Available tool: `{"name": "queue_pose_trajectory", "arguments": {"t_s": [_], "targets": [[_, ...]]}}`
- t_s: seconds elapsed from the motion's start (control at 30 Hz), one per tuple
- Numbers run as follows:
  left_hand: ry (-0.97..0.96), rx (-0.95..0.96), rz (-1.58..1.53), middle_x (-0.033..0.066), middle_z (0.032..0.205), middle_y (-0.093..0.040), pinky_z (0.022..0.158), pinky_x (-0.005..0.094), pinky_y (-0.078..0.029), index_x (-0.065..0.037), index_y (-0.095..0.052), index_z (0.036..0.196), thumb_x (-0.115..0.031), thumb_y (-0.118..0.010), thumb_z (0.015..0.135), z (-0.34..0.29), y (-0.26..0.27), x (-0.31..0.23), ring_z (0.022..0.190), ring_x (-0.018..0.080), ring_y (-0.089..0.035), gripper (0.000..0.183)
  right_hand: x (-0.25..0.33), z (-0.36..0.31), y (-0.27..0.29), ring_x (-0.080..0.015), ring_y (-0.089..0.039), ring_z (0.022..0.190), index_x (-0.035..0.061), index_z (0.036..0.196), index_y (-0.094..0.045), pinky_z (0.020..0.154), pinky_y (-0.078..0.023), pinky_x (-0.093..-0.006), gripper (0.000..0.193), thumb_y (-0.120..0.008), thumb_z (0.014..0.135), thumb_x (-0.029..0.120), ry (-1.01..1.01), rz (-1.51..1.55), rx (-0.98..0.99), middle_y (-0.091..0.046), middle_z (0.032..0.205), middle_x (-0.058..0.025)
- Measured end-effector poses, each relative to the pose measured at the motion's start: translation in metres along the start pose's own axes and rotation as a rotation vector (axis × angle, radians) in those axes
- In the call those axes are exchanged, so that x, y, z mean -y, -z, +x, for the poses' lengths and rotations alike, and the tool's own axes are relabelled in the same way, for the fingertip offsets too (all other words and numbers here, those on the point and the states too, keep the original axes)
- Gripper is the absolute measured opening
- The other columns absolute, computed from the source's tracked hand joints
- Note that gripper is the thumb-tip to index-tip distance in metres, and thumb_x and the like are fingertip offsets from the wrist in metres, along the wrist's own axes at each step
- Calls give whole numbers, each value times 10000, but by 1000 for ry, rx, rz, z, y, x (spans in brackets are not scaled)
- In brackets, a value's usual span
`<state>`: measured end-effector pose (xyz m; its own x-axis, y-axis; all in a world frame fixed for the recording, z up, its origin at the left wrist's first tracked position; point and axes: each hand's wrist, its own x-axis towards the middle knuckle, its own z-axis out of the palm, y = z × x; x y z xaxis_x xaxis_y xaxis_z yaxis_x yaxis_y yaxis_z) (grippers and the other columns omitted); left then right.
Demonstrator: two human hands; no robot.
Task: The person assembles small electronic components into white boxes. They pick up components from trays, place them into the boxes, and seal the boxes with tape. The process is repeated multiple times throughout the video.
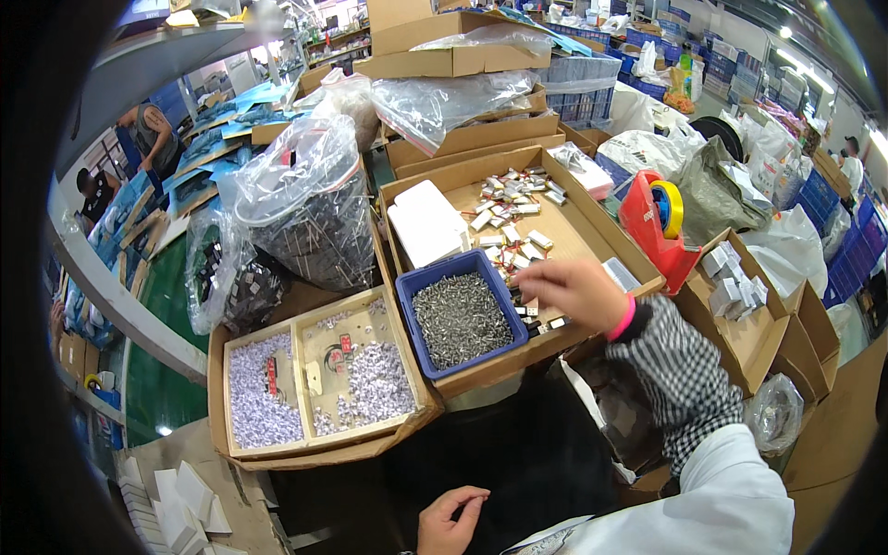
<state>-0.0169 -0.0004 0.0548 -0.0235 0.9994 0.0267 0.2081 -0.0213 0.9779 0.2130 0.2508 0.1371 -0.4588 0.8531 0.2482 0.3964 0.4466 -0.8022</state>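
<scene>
My right hand (581,294) is over the near right part of a cardboard tray (592,217), its fingers bent and drawn together. Whatever is between its fingertips is hidden. Below and beside it lie small black and metal plug-like pieces (555,323) and several small silver-white battery-like packs (511,235) with red ends. To its left a blue plastic bin (404,294) holds a heap of small metal screws or pins (460,319). Low in front of my body, my left hand (450,520) is closed in a pinch; anything inside is too small to make out.
A divided wooden tray (298,384) of small whitish pieces stands at left, with bagged dark parts (319,222) behind it. At right are a red tape dispenser (647,227) and a carton of white boxes (735,282). White blocks (180,499) lie lower left. Two people work far left.
</scene>
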Motion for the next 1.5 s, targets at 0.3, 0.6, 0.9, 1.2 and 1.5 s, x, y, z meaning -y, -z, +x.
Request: {"name": "queue_pose_trajectory", "arguments": {"t_s": [0.3, 0.6, 0.9, 1.2, 1.5], "targets": [[108, -9, -71, 58, 891, -645, 730, 231, -486, 13, -629, 984, -30, -559, 898, -1, 2, 13, 818, 119, -614, 118, -24, 122, -5, -274, -651, 786, 33, 876, -689, 748, -497, -375, 345, -605, 848, 367, -40, -450, -112, -685, 836, -138], [-46, -48, 46, 124, 906, -651, 741, 315, -503, -18, -640, 950, -99, -586, 873, 0, 7, 13, 835, 257, -638, 124, -47, 181, -20, -171, -608, 577, -20, 857, -663, 488, -475, -304, 552, -710, 719, 512, -374, -339, 120, -645, 686, -108], [-51, -125, 60, 116, 883, -651, 738, 322, -503, -20, -648, 915, -133, -595, 869, -4, 14, 18, 833, 260, -641, 132, -63, 177, -4, -90, -523, 584, 4, 877, -655, 502, -404, -235, 308, -690, 807, 302, -399, 146, -85, -599, 707, -14], [-38, 113, -666, 95, 1252, -519, 984, 293, -401, -20, -412, 1305, -130, -534, 944, 18, 36, 17, 1151, 169, -506, 396, 53, 54, -24, -15, -450, 568, 42, 897, -607, 506, -347, -160, 135, -627, 862, 171, -124, 360, -14, -545, 710, 60], [-165, 154, -978, 236, 1458, -263, 1071, 482, -316, -47, -95, 1462, -672, -658, 692, 26, 46, -3, 1328, 347, -333, 1140, 74, -84, -134, -65, -596, 726, -23, 995, -595, 670, -472, -194, 196, -670, 851, 88, -518, 824, 484, -646, 832, -37]]}}
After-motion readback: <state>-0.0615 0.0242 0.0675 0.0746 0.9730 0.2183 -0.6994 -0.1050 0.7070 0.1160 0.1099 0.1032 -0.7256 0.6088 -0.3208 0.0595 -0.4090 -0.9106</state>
